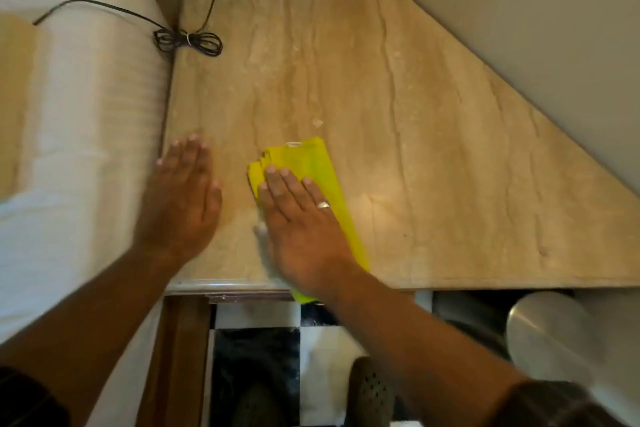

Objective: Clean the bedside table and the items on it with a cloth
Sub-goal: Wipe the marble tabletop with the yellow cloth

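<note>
Left of the veined stone bedside table (pixel 433 135), ribbed white bedding (pixel 79 107) is seen. On its near-left corner the left hand (pixel 180 199) is laid flat, fingers straight; beside it, a folded yellow cloth (pixel 322 170) is pressed by the flat right hand (pixel 299 222).

A black cable (pixel 188 40), its slack coiled and tied into a bundle, lies at the table's far left corner, one end trailing onto the white bedding (pixel 79 121); a black-and-white checkered floor (pixel 263 340) shows below the near edge; a silvery round bin (pixel 550 333) stands at the lower right.
</note>
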`<state>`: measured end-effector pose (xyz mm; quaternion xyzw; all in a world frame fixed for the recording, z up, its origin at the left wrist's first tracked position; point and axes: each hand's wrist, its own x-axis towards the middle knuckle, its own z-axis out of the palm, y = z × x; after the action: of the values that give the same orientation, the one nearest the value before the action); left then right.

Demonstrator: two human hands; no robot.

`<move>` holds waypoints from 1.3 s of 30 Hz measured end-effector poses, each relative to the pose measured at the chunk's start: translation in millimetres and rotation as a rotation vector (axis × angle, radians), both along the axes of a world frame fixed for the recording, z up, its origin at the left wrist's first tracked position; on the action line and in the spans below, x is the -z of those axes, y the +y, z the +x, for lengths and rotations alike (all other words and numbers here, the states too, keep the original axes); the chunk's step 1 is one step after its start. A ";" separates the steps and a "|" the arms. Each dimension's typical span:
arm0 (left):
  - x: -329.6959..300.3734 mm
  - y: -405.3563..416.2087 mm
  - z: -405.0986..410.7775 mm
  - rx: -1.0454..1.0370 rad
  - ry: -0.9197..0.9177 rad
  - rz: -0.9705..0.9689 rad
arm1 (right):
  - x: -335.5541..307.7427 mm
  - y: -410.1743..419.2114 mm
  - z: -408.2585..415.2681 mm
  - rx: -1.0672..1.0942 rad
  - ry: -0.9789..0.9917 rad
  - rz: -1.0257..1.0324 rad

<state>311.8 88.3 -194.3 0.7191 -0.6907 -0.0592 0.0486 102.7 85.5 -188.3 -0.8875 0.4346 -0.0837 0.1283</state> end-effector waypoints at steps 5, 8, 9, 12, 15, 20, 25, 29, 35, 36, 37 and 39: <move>-10.0 -2.0 -5.1 -0.022 0.033 0.036 | -10.5 -21.5 -174.8 0.468 0.158 0.045; -9.9 -3.8 -11.3 0.012 0.028 -0.002 | -12.6 -32.3 -203.1 0.739 0.181 0.034; -9.8 -4.7 -12.6 0.038 0.022 -0.022 | -11.0 -32.5 -194.7 0.791 0.168 0.027; -6.5 -7.6 -10.4 0.148 0.022 -0.039 | -8.9 -11.8 -128.5 0.809 0.071 0.023; -3.6 -11.3 -4.9 0.221 0.018 -0.009 | -7.4 38.9 -7.5 0.518 -0.005 0.033; -1.5 -11.0 1.7 0.243 0.002 -0.020 | -4.1 48.7 31.1 0.144 0.031 0.017; -2.6 -9.7 1.5 0.222 0.020 0.006 | -6.0 30.5 -157.2 0.360 0.175 0.005; -1.2 -10.2 -2.0 0.210 0.031 -0.016 | -10.2 21.4 -194.7 0.727 0.223 0.052; -3.3 -9.2 -5.3 0.196 0.020 0.016 | -8.8 38.8 -31.1 0.506 0.074 0.071; -4.1 -9.8 -5.2 0.196 0.020 0.011 | -9.0 37.4 -18.2 0.460 0.072 0.057; -4.5 -9.6 -4.3 0.197 0.016 0.005 | -9.2 34.1 -15.2 0.410 0.067 0.049; -4.9 -10.3 -2.3 0.199 0.026 -0.002 | -8.9 24.5 -36.4 0.249 0.098 0.024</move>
<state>309.5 78.0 -189.4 0.6460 -0.7581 -0.0726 0.0522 66.3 110.0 -179.4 -0.8280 0.5483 -0.0501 0.1061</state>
